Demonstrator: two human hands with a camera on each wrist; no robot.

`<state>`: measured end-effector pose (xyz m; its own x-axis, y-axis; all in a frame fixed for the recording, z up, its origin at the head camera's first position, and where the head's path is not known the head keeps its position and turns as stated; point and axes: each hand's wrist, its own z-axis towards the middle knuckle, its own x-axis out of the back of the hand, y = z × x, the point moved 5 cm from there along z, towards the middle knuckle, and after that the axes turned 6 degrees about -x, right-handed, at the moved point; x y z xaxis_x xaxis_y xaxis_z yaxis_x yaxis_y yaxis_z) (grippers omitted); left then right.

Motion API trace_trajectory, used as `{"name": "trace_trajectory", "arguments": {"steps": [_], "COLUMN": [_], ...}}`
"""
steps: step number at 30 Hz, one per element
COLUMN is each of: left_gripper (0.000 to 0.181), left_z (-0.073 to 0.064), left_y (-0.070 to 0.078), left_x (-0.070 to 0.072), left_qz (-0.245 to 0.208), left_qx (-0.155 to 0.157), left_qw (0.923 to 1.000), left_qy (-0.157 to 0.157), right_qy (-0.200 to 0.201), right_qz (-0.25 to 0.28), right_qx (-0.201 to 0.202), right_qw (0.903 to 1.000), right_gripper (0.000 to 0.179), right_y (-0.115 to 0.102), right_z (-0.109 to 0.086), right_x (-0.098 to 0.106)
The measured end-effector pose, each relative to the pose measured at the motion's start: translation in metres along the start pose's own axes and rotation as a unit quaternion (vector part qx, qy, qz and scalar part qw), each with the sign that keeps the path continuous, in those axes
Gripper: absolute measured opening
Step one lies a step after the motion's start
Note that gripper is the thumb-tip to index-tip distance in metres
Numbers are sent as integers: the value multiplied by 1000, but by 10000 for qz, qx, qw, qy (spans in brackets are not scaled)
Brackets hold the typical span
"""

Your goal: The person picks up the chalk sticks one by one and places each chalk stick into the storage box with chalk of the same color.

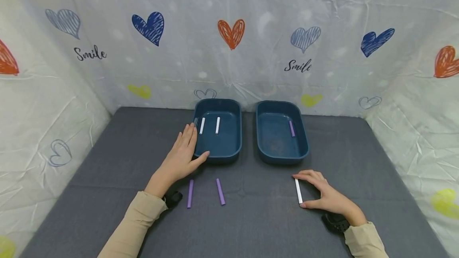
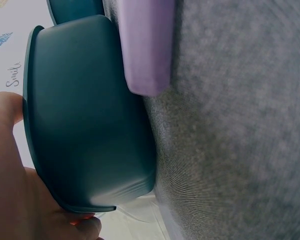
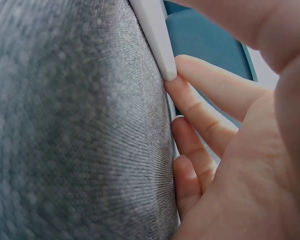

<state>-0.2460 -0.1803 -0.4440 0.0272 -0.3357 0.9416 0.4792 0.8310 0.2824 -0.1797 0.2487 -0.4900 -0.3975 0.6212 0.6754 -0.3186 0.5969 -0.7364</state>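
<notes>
My left hand (image 1: 181, 156) rests at the near left corner of the left blue tray (image 1: 220, 159), its fingers stretched along the side and the thumb at the front rim. Two white chalk sticks (image 1: 217, 125) lie inside that tray. On the right, my right hand (image 1: 326, 194) pinches a white chalk stick (image 1: 299, 191) end to end, thumb at the near end and fingertips at the far end. In the right wrist view this white chalk (image 3: 157, 42) is close against the grey cloth. Two purple chalk sticks (image 1: 220, 191) lie in front of the left tray.
The right blue tray (image 1: 283, 160) stands beside the left one, with one purple chalk stick (image 1: 292, 129) in it. A grey cloth (image 1: 258, 226) covers the table. Behind and at both sides hangs a white curtain (image 1: 193, 55) printed with hearts.
</notes>
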Motion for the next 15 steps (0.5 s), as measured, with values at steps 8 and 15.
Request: {"name": "trace_trajectory", "arguments": {"steps": [8,15], "left_gripper": [97,97], "left_z": [2,2], "left_y": [1,1], "left_x": [0,-1], "left_qz": [-2,29], "left_qx": [18,27], "left_qw": [10000,10000], "left_qy": [-21,-60], "right_qy": [20,-56], "right_qz": [119,500], "right_qx": [-79,94], "right_qw": [9999,9987], "right_gripper": [73,73], "right_y": [-6,-16], "right_z": [3,8], "right_x": [9,18]}}
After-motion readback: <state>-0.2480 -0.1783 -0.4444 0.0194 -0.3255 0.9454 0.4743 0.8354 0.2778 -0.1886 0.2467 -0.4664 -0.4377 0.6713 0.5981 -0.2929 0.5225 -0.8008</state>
